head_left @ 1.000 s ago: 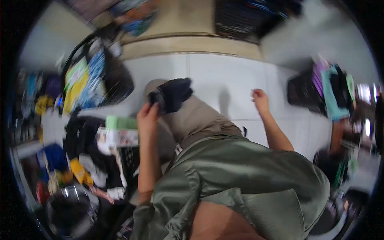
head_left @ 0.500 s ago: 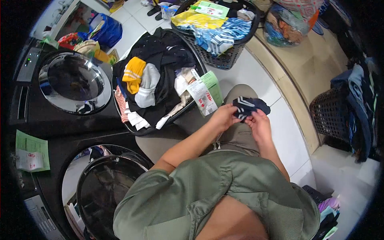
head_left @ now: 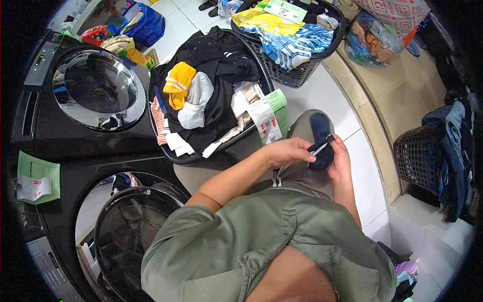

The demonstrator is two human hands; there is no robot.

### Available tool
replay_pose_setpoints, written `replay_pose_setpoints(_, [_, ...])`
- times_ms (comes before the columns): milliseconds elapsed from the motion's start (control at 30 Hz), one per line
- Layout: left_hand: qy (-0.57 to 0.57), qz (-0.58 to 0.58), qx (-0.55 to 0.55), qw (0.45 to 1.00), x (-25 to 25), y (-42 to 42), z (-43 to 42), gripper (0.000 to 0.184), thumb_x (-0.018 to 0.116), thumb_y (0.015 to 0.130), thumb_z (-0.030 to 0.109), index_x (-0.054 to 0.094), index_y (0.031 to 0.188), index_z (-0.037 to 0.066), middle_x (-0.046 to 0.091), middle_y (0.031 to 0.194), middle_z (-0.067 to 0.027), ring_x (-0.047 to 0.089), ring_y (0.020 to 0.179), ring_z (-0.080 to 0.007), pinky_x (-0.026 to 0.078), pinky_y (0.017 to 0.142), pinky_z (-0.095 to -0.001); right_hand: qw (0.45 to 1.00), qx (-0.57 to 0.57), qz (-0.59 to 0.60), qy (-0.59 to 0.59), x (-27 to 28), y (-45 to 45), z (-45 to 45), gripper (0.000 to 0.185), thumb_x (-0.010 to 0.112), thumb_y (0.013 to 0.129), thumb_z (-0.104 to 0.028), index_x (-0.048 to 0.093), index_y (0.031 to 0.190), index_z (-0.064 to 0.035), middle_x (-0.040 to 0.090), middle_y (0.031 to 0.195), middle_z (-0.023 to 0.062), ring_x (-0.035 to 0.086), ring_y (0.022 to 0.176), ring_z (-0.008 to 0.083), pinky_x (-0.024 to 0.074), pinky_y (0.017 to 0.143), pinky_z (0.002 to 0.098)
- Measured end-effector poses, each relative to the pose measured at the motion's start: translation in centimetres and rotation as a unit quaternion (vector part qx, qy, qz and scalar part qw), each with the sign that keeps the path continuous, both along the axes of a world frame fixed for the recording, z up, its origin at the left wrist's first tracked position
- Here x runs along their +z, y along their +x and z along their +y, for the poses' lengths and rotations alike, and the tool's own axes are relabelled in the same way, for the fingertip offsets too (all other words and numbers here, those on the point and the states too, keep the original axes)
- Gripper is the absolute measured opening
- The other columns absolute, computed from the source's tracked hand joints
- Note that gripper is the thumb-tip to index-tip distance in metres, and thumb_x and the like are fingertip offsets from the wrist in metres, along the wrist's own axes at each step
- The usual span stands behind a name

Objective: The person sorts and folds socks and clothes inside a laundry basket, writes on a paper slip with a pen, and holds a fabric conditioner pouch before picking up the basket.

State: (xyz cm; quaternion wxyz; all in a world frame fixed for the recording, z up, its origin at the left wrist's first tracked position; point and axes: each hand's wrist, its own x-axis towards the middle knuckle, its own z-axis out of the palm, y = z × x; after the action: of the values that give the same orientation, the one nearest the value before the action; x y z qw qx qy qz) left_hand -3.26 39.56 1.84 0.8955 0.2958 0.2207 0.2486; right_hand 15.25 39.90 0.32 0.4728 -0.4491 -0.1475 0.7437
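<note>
Dark navy socks with pale stripes (head_left: 321, 128) are held above the knee, between both hands. My left hand (head_left: 292, 152) pinches the striped cuff from the left side. My right hand (head_left: 340, 160) grips the cuff's other edge, fingers closed on it. The sock's toe end lies against the trouser leg, pointing away. Left of the hands stands a black basket (head_left: 181, 160) of clothes, with a rolled yellow sock (head_left: 179, 84) and a rolled grey sock (head_left: 196, 103) on top. A green slip and a white tag (head_left: 265, 121) hang on its rim.
Two black front-loading machines with round doors (head_left: 98, 89) stand at the left. A second basket (head_left: 289, 75) with yellow and blue clothes is at the top, beside a filled plastic bag (head_left: 375, 40). Another basket (head_left: 415, 153) with jeans stands at the right.
The socks have turned from lying sideways to pointing away, with the cuff now between the hands. Both hands stay on them. The view has shifted slightly.
</note>
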Motion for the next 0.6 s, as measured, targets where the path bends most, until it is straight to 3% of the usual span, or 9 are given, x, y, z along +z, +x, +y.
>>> replay_pose_setpoints(100, [-0.002,-0.072,0.003,0.997,0.4,-0.7,-1.0,0.036,0.064,0.072,0.014,0.056,0.101,-0.006,0.062,0.094,-0.0072,0.055,0.090,-0.0146,0.036,0.088,-0.0267,0.994,0.095,-0.049,0.035,1.5,-2.0,0.3,0.022,0.047,0.083,-0.010,0.052,0.103,-0.0030,0.058,0.090,0.0049,0.057,0.079,0.0156,0.0457,0.074,0.0264])
replay_pose_setpoints(167, [-0.094,-0.212,-0.057,0.971,1.8,-0.2,-2.7,0.037,0.063,0.072,0.014,0.055,0.101,-0.007,0.061,0.095,-0.0098,0.055,0.093,-0.0174,0.037,0.089,-0.0282,0.958,0.247,0.020,0.142,3.1,-5.3,-0.4,0.024,0.049,0.082,-0.013,0.051,0.103,-0.0012,0.058,0.090,0.0047,0.057,0.080,0.0144,0.0446,0.075,0.0244])
replay_pose_setpoints(233, [-0.059,-0.420,-0.123,0.897,2.6,-1.4,-2.4,0.045,0.063,0.074,0.016,0.049,0.112,-0.004,0.055,0.110,-0.0126,0.051,0.103,-0.0213,0.035,0.093,-0.0361,0.919,0.342,0.192,0.044,0.9,-7.9,0.2,0.023,0.049,0.083,-0.015,0.051,0.102,-0.0014,0.057,0.094,0.0046,0.056,0.083,0.0141,0.0448,0.076,0.0256])
replay_pose_setpoints(267, [-0.053,-0.374,-0.014,0.926,3.0,-2.3,-2.5,0.051,0.061,0.076,0.022,0.044,0.118,-0.001,0.050,0.118,-0.0125,0.048,0.108,-0.0225,0.033,0.095,-0.0403,0.926,0.282,0.036,0.248,1.5,-7.7,-0.2,0.026,0.050,0.084,-0.019,0.051,0.104,-0.0031,0.056,0.097,0.0050,0.056,0.086,0.0145,0.0446,0.077,0.0266])
replay_pose_setpoints(333, [-0.026,-0.275,0.167,0.947,3.3,-4.7,-2.9,0.059,0.055,0.080,0.036,0.035,0.128,0.006,0.041,0.128,-0.0114,0.042,0.115,-0.0247,0.029,0.097,-0.0479,0.971,0.169,0.149,0.082,2.8,-8.2,0.0,0.034,0.049,0.086,-0.029,0.048,0.112,-0.0085,0.054,0.106,0.0053,0.053,0.094,0.0160,0.0425,0.081,0.0282])
replay_pose_setpoints(367, [-0.007,-0.223,0.232,0.947,3.4,-6.0,-2.9,0.063,0.050,0.082,0.043,0.030,0.131,0.009,0.037,0.132,-0.0103,0.039,0.118,-0.0256,0.027,0.098,-0.0511,0.974,0.172,0.135,0.054,4.3,-8.2,0.6,0.037,0.047,0.087,-0.033,0.046,0.117,-0.0112,0.054,0.108,0.0048,0.053,0.094,0.0176,0.0422,0.082,0.0300])
replay_pose_setpoints(467, [0.006,-0.245,0.273,0.930,4.4,-7.8,-4.2,0.057,0.039,0.088,0.044,0.029,0.132,0.010,0.038,0.131,-0.0078,0.038,0.120,-0.0238,0.026,0.098,-0.0509,0.926,0.226,0.270,0.132,7.7,-11.0,0.3,0.032,0.053,0.085,-0.022,0.047,0.113,-0.0091,0.056,0.104,0.0051,0.055,0.090,0.0161,0.0440,0.080,0.0299])
replay_pose_setpoints(533, [0.015,-0.222,0.279,0.934,4.6,-8.0,-5.4,0.056,0.038,0.088,0.043,0.029,0.132,0.010,0.038,0.131,-0.0067,0.038,0.120,-0.0225,0.027,0.098,-0.0507,0.948,0.168,-0.015,0.270,8.0,-13.0,-0.4,0.028,0.058,0.081,-0.008,0.048,0.107,-0.0073,0.057,0.100,0.0056,0.055,0.087,0.0129,0.0453,0.077,0.0270])
replay_pose_setpoints(600, [-0.004,-0.247,0.315,0.916,4.9,-8.9,-6.3,0.054,0.038,0.089,0.042,0.029,0.132,0.011,0.040,0.130,-0.0041,0.039,0.119,-0.0192,0.027,0.098,-0.0504,0.956,0.164,0.014,0.243,8.5,-14.3,-0.6,0.026,0.058,0.079,-0.003,0.048,0.103,-0.0067,0.057,0.098,0.0054,0.054,0.087,0.0114,0.0448,0.077,0.0251])
